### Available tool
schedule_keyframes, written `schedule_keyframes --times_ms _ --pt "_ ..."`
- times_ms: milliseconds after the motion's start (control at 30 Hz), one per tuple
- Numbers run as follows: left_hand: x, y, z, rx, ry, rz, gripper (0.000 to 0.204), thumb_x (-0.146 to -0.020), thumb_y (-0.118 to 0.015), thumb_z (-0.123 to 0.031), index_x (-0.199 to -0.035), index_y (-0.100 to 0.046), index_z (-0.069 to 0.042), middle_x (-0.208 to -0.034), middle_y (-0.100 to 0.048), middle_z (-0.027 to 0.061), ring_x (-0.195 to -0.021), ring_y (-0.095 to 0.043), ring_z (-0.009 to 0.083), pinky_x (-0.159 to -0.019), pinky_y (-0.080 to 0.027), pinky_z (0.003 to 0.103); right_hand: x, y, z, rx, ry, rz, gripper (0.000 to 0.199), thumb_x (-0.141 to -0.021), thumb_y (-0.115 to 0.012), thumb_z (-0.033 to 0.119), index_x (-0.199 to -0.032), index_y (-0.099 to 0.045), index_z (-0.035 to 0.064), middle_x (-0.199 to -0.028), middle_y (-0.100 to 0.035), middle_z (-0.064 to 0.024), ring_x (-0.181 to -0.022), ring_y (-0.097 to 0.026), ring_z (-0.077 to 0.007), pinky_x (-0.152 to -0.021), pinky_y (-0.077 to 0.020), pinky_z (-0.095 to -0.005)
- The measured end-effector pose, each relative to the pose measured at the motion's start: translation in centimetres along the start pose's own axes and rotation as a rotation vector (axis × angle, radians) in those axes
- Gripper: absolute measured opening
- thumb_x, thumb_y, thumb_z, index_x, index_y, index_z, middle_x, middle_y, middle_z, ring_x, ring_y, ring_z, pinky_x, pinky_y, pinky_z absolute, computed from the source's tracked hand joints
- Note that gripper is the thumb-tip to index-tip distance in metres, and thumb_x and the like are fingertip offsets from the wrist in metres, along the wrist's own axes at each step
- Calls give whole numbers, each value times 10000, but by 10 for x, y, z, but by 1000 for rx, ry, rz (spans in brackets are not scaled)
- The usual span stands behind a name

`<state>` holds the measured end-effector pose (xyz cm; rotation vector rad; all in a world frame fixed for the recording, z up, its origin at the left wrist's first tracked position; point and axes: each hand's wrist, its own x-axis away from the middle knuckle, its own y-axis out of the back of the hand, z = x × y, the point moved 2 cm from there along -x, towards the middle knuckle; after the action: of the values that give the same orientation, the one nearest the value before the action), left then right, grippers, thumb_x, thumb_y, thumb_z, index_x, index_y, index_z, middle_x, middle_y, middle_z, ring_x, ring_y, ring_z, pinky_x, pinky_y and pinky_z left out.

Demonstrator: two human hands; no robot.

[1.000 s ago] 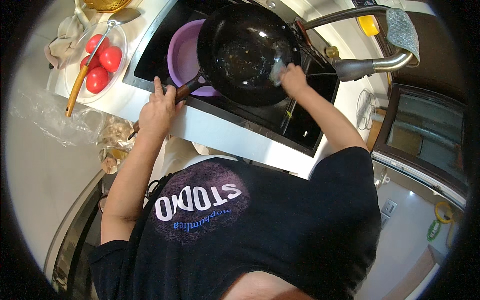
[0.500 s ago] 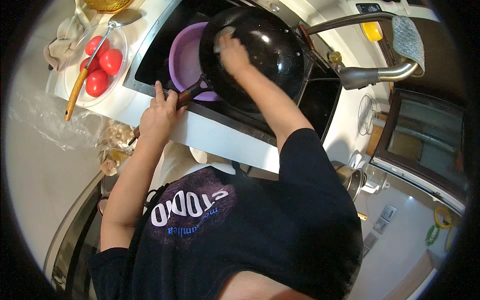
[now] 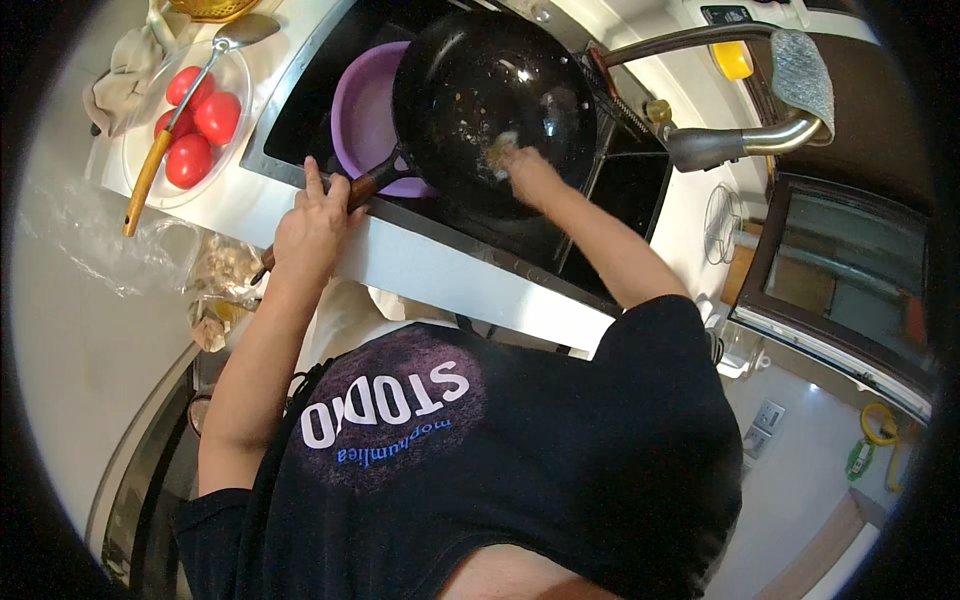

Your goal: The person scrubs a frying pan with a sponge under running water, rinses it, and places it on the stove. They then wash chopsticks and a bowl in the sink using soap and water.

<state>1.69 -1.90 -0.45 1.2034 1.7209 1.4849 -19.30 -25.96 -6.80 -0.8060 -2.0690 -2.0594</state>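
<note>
A black wok (image 3: 450, 75) with a wooden handle (image 3: 372, 185) is tilted over the cooktop, partly covering a purple basin (image 3: 352, 125). My left hand (image 3: 312, 230) is wrapped round the handle near the counter's front edge, its index finger stretched out. Inside the wok, my right hand (image 3: 537, 178) presses a small crumpled pad (image 3: 503, 150), pale and yellowish, against the lower right part of the surface. Whether the pad is a sponge or a cloth I cannot tell. Light crumbs and wet specks lie on the wok beside it.
At the left, a clear bowl (image 3: 243, 95) holds several red tomatoes (image 3: 217, 118), with a wooden-handled metal cooking spoon (image 3: 150, 180) lying across it. A faucet (image 3: 715, 148) with silvery wrapping reaches in from the right. Plastic bags (image 3: 150, 250) hang near the left counter edge.
My right hand has moved with the pad from the wok's upper left to its lower right. Specks now show where the hand was nearby. My left hand keeps its hold on the handle.
</note>
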Motion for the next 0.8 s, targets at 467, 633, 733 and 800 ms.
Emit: schedule_keyframes --times_ms 467,633,733,800 --pt "0 -3 3 -44 7 28 478 -759 -571 -368 -1077 -417 -46 -1241 -349 301 -834 -585 308 -593 -524 352 -6 62 64 -630 32 -44 288 -675 -478 46 -945 -578 46 -820 -561 -260 -817 -541 -405 -725 -435 -432" --pt "-1 5 -1 -20 2 45 462 -756 -578 -351 -1066 -426 -42 -1252 -327 307 -825 -584 312 -594 -523 365 -105 43 55 -585 -155 -355 277 -665 -488 -12 -930 -569 -7 -833 -561 -261 -791 -546 -404 -735 -446 -438" --pt "1 4 3 -15 -22 29 458 -749 -586 -339 -1055 -426 -38 -1240 -341 311 -810 -586 304 -581 -523 352 -126 26 15 -118 -282 -557 266 -710 -456 -13 -958 -550 -30 -1062 -527 -187 -848 -524 -323 -737 -473 -382" --pt "1 5 3 -15 -8 16 464 -743 -592 -343 -1048 -431 -33 -1233 -347 314 -801 -587 301 -572 -523 350 -119 28 -12 119 -333 -286 329 -751 -453 46 -1068 -513 -15 -1180 -461 -176 -969 -492 -303 -806 -453 -337"
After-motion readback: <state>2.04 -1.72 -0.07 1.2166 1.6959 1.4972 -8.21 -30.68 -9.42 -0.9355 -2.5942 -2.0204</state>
